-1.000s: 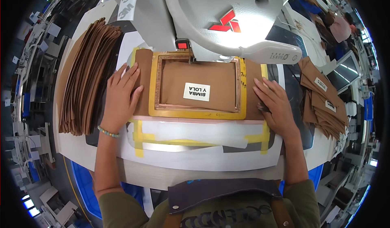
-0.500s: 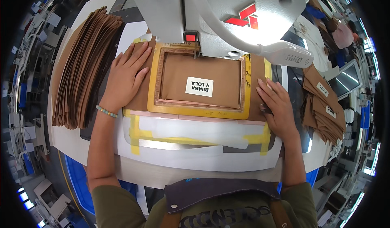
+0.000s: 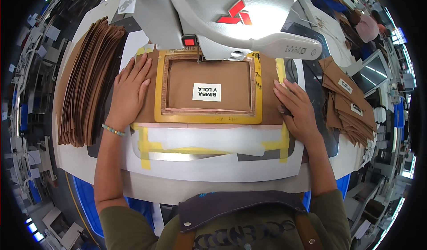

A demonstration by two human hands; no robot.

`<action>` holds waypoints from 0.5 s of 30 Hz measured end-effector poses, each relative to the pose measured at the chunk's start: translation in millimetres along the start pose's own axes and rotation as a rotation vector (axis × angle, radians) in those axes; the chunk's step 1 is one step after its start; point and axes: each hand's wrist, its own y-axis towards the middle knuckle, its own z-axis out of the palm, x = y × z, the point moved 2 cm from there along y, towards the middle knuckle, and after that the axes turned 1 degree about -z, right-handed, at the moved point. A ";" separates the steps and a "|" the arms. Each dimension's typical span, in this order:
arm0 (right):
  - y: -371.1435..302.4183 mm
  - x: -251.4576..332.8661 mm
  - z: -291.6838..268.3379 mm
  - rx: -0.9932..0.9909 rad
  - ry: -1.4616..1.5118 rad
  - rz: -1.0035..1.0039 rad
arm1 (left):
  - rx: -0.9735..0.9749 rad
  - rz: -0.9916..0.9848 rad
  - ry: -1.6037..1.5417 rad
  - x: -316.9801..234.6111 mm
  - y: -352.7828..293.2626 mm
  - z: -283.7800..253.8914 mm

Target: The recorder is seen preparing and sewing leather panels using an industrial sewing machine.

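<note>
A brown fabric piece (image 3: 271,101) lies under a yellow rectangular frame (image 3: 200,117). Inside the frame, a white label with dark lettering (image 3: 207,92) sits on brown fabric. My left hand (image 3: 129,89) rests flat on the fabric left of the frame, fingers stretched out. To the right of the frame, my right hand (image 3: 296,107) lies with its fingers extended on the fabric. A small dark metallic thing shows by its thumb, mostly hidden by the hand. The sewing machine head (image 3: 249,3) reaches over the frame's far edge, its needle area (image 3: 199,56) near that edge.
A tall stack of brown pieces (image 3: 89,85) stands on the left. Labelled brown pieces (image 3: 347,112) are heaped at right, near a screen (image 3: 373,76). A lamp arm (image 3: 289,45) crosses in front of the machine. White sheets with yellow tape (image 3: 204,141) cover the near side.
The whole view has shifted, so the machine, frame and hands appear farther left. Both hands keep their places beside the frame.
</note>
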 end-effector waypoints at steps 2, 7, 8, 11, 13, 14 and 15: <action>1.2 -0.6 1.9 -0.011 0.029 -0.010 | -0.035 -0.041 -0.029 2.4 -6.6 2.6; -0.1 -6.1 1.9 -0.087 0.023 -0.005 | -0.143 -0.234 -0.332 2.7 -26.8 -2.5; 0.4 -10.3 0.3 -0.124 0.049 0.011 | -0.127 -0.254 -0.359 1.5 -30.2 -9.0; 16.0 -18.4 -14.0 -0.198 0.200 0.133 | -0.074 -0.157 -0.270 -8.7 -45.4 -19.3; 27.6 -2.8 -22.0 -0.084 0.215 0.206 | -0.027 -0.127 -0.275 -25.6 -59.8 -26.7; 32.5 4.8 -21.5 0.033 0.228 0.282 | 0.023 -0.095 -0.283 -31.1 -64.3 -27.8; 34.5 12.9 -21.8 0.035 0.228 0.275 | 0.020 -0.101 -0.282 -31.5 -68.0 -28.4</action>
